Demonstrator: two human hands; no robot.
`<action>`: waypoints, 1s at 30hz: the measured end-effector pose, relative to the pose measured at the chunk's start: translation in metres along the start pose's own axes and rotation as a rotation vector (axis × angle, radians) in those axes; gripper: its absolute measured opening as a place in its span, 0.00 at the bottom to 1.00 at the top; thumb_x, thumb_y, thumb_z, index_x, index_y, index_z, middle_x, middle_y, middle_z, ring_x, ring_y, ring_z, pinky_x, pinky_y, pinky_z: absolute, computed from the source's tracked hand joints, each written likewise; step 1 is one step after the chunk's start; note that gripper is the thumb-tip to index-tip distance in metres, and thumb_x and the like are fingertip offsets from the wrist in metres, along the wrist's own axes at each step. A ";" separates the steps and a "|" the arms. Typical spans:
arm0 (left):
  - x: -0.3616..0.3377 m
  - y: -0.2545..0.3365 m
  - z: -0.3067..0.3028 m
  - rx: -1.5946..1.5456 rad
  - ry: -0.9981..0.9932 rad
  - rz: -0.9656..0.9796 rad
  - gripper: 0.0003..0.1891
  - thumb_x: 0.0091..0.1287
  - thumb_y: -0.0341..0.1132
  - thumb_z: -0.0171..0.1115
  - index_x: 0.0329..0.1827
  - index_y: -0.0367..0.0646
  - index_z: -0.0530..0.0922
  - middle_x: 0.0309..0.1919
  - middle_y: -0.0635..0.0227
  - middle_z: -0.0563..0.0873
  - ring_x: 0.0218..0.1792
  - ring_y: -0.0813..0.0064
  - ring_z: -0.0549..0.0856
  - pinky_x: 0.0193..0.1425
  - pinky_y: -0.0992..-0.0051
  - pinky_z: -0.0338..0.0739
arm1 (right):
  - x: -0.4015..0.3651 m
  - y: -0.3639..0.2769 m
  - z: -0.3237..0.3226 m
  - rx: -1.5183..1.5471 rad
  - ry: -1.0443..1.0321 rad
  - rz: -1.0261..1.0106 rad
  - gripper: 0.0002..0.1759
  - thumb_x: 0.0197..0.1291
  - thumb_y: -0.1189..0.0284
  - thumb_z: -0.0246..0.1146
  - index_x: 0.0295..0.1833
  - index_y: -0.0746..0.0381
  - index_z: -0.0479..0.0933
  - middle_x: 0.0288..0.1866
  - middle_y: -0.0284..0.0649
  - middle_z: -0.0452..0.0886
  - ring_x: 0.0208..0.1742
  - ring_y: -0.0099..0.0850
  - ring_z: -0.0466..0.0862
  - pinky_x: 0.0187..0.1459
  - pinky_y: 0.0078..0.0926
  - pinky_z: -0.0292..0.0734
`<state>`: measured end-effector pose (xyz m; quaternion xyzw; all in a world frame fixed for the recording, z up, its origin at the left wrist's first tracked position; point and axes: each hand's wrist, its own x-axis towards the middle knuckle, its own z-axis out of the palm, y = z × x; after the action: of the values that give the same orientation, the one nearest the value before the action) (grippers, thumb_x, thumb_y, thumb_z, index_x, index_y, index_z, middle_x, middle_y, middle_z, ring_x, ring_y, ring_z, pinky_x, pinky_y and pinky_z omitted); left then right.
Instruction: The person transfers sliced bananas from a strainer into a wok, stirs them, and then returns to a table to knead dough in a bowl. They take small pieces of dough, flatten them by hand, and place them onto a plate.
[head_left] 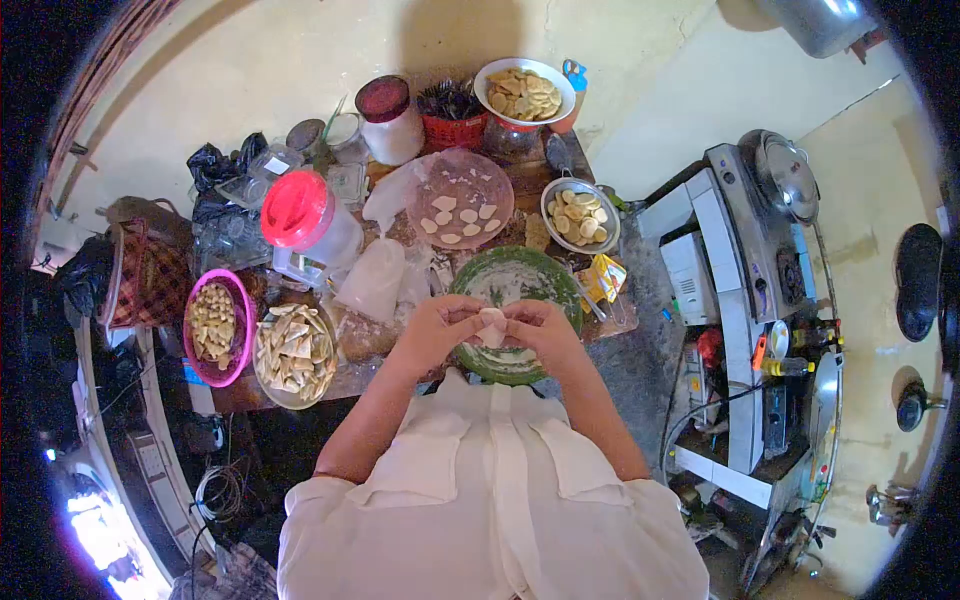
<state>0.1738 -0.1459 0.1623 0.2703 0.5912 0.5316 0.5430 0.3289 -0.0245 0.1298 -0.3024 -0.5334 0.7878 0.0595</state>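
Observation:
A small pale piece of dough (pixel 492 337) is pinched between the fingers of both my hands. My left hand (pixel 446 325) closes on its left side and my right hand (pixel 542 328) on its right. Below them lies a green basin (pixel 560 290), its inside smeared with white flour. Beyond it, a pinkish translucent round tray (pixel 460 180) carries several flat pale dough rounds (pixel 452 238). A clear plastic bag of white powder (pixel 374 280) rests to the left of the basin.
At left stand a pink basket (pixel 246 300) of small pieces, a bowl of pale strips (pixel 295 355) and a red-lidded container (pixel 300 210). A strainer (pixel 548 205) and a white bowl (pixel 570 92) hold yellowish rounds. A stove (pixel 750 220) stands right.

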 end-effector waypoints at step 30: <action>0.301 -0.076 -0.127 0.844 0.390 0.335 0.13 0.58 0.37 0.58 0.44 0.44 0.82 0.37 0.54 0.84 0.41 0.54 0.82 0.50 0.64 0.74 | 0.015 0.075 -0.050 0.143 0.503 0.055 0.16 0.66 0.64 0.51 0.51 0.62 0.75 0.41 0.36 0.82 0.41 0.26 0.81 0.44 0.21 0.72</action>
<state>-0.0042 0.0599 -0.0346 0.4534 0.7940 0.3664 0.1724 0.3604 -0.0099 0.0454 -0.4980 -0.4365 0.7248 0.1900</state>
